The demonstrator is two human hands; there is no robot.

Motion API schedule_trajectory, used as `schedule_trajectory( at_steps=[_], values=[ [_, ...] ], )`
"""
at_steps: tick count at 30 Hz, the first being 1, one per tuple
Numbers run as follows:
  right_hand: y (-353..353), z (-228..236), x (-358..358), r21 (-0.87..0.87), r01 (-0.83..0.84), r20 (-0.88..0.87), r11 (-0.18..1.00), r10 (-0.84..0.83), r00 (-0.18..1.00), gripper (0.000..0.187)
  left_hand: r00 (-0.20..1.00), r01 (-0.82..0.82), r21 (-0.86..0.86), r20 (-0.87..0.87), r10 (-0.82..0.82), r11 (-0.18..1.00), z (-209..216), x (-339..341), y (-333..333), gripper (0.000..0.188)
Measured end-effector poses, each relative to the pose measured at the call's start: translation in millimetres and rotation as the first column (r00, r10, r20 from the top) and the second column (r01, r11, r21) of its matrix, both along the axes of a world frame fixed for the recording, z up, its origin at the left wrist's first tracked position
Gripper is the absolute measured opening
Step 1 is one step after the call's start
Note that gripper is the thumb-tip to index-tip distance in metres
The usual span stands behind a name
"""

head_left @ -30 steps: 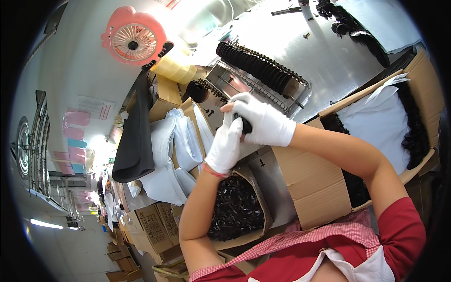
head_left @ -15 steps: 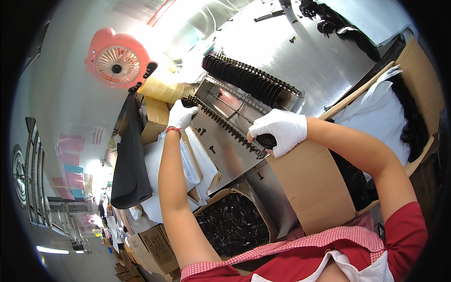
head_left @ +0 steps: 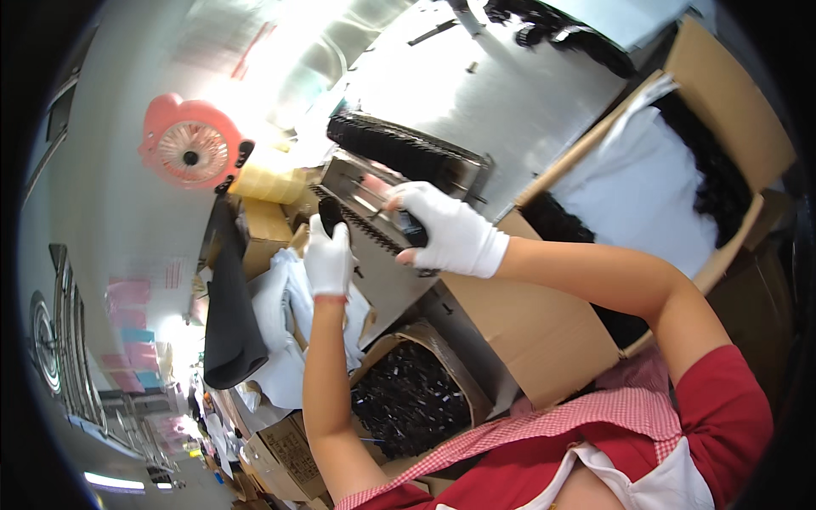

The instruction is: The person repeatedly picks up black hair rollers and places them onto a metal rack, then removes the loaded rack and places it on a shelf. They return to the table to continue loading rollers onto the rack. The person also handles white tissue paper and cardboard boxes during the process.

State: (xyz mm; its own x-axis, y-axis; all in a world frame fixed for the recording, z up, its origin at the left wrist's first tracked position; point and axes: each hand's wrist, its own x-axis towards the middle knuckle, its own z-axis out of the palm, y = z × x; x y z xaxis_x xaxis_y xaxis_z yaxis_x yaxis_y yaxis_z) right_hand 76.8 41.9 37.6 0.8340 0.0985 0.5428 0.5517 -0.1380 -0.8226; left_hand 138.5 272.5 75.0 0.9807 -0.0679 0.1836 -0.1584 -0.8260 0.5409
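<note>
Nothing is legible: dark print on a carton, lower left, and red marks on a wall sheet, centre left, seem too blurred.

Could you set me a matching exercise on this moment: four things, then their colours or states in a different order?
1. Fan
2. Left hand
3. Stacked rolls
4. Heap of small pieces

A. Black, inside an open carton
B. Yellow
C. Pink
D. Gloved in white, reddish band at the wrist

Pairs: 1-C, 2-D, 3-B, 4-A
</note>
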Motion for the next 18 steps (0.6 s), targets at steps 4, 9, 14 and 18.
schedule_trajectory(
  at_steps=[4, 9, 14, 18],
  values=[
    [-12, 10, -44, -0.143, 0.068, 0.194, 0.987, -0.039, 0.98, 0.08, 0.972, 0.189, -0.493, -0.027, -0.232, 0.849, -13, -97, -64, 0.053],
    [-71, 13, -89, -0.069, 0.075, 0.456, 0.995, -0.035, 0.889, 0.064, 0.844, 0.241, -0.817, -0.09, -0.528, 0.524, -7, -148, -143, 0.066],
    [-199, 6, -130, -0.361, -0.16, 0.011, 0.919, 0.175, 0.984, 0.094, 0.567, -0.013, -0.874, -0.406, -0.716, 0.486, -7, -167, -227, 0.041],
    [-297, -4, -154, -0.153, -0.027, -0.595, 0.988, -0.07, 0.801, 0.048, 0.524, 0.496, -0.566, -0.41, -0.747, 0.659, -28, -175, -293, 0.025]
  ],
)
